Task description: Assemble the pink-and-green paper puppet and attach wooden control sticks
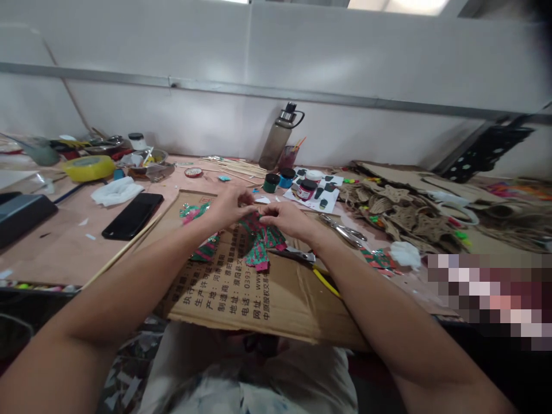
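My left hand (pixel 228 208) and my right hand (pixel 288 219) meet over a flat piece of printed cardboard (pixel 288 305). The fingers of both are pinched together at the top of a green and pink patterned piece (pixel 261 247), which looks like pleated fabric or paper and fans out below them. Exactly how the fingertips grip it is too small to make out. More scraps of the same pattern (pixel 207 248) lie by my left wrist, partly behind the forearm. Scissors with a yellow handle (pixel 326 282) rest on the cardboard under my right forearm, partly covered by it.
Left of the cardboard are a black phone (pixel 133 216), a thin stick (pixel 125 250), white tissue (pixel 117 191) and yellow tape (pixel 88 168). Behind stand paint jars (pixel 271 183) and a bottle (pixel 276 141). Metal pliers-like scissors (pixel 342 231) and brown woven pieces (pixel 392 201) lie right.
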Tool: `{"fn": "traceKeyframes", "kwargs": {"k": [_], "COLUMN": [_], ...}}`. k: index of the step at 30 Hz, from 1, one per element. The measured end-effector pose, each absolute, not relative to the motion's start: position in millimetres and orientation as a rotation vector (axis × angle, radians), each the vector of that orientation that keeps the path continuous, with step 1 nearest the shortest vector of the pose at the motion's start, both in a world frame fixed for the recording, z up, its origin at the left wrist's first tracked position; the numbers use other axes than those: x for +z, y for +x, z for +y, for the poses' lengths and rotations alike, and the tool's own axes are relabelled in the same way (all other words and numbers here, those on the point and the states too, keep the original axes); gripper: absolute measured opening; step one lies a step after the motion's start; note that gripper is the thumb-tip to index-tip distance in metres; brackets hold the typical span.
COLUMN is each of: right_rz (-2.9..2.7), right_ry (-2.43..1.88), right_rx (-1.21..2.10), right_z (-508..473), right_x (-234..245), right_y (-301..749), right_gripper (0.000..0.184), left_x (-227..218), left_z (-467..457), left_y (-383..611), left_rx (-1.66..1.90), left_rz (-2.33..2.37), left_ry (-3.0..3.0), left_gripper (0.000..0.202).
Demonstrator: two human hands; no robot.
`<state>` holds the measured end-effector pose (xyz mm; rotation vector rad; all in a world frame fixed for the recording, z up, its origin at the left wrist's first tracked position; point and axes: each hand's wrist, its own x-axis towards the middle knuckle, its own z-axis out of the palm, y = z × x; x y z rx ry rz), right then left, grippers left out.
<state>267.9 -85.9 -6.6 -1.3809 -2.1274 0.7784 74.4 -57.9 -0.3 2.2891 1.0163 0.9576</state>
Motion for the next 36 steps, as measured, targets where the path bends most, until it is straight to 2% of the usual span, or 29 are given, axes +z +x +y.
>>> {"fn": "traceKeyframes", "kwargs": {"k": [9,16,20,24,29,36], "right_rz": [-2.122,-2.231,-2.239,-2.193,-2.163,-2.531], "right_ry": [-1.361,-1.411,-1.467,-1.456,-1.393,-1.256], "right_rx": [0.821,0.710,0.567,0.385,0.345,0.209], "right_z": [-78.4,-79.9,-82.5,-81.5,-82.5,-68.2], "right_x": [-18.2,-14.4,-11.1,-12.5,-11.7,4.7], "right_y": [273.8,271.1,268.9,269.8,258.3,201.8], "right_gripper": [0.017,0.029,0.024,0.019,0.020,0.031], "left_x": [6.2,6.9,8.8,5.8,-3.1,-7.1], "left_z": [-37.5,-36.2,-46.3,-45.3,-33.4,-27.9], "left_y": [47.5,27.5,12.8,-2.7,-8.0,-11.3], "left_rx": [1.249,1.128,1.039,1.252,1.613,1.677], "left_rz": [1.358,1.547,1.551,1.554,1.452,1.479], "left_ry": [2.085,1.983,1.944,1.772,1.708,1.729], "left_gripper": [0.012,0.013,0.018,0.024,0.025,0.021]}}
